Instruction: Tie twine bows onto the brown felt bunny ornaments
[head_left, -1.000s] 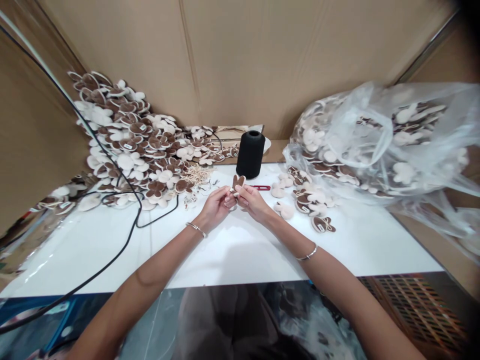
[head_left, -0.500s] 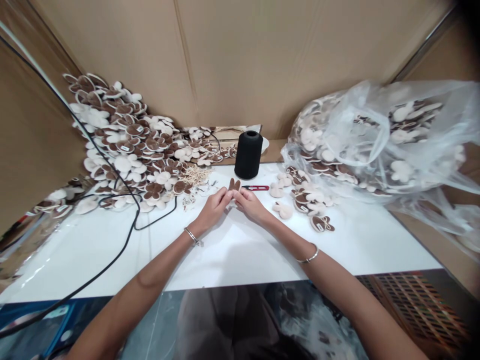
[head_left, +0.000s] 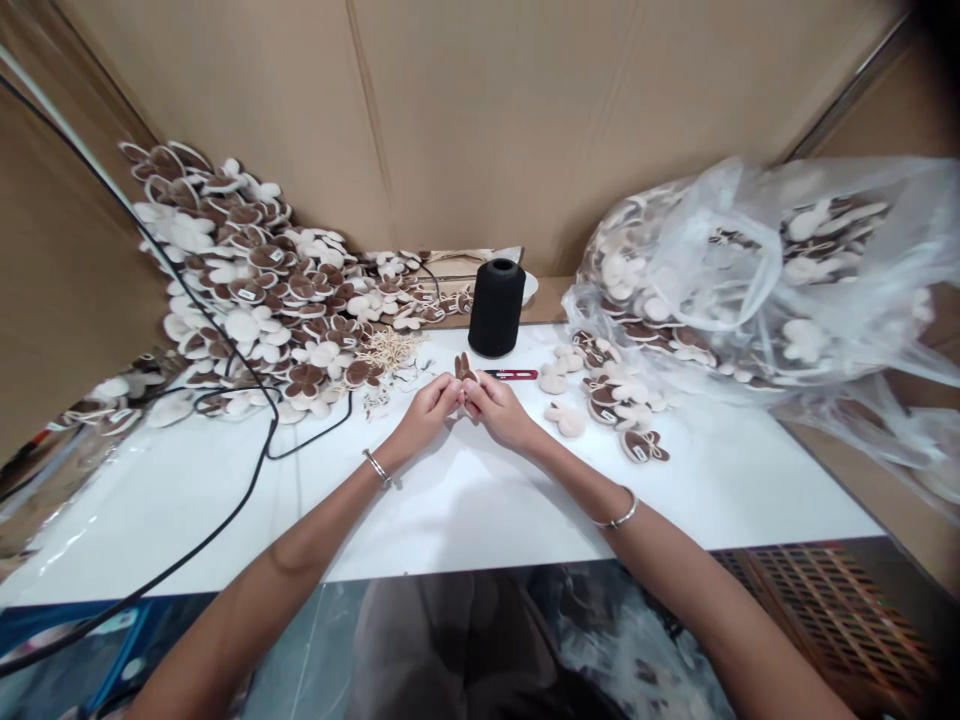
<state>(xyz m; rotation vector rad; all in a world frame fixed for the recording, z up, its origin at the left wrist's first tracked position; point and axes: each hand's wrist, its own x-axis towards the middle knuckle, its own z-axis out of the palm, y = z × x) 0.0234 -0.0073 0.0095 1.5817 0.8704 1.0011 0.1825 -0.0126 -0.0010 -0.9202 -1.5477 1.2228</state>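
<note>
A small brown plush bunny piece [head_left: 464, 367] is pinched between my two hands above the white table, its ears pointing away from me. My left hand [head_left: 430, 412] is closed on its left side. Closed on the right side is my right hand [head_left: 498, 410], its thumb near the other thumb. My fingers hide most of the piece's lower part. Just beyond the right hand lie red thread snips [head_left: 513, 375]. A black cone of thread [head_left: 496, 308] stands upright behind them. Right of my hands, several bunny pieces [head_left: 606, 392] lie loose, some with a cream bow and white label.
A tall heap of brown and cream bunny pieces [head_left: 255, 280] fills the back left. Cream cord bits [head_left: 388, 350] lie beside it. A clear plastic bag [head_left: 720, 270] of more pieces sits at the back right. A black cable [head_left: 255, 470] crosses the left side.
The bunny piece has turned and tipped slightly between my fingers, its ears now closer together and a little to the left. My hands have barely moved.
</note>
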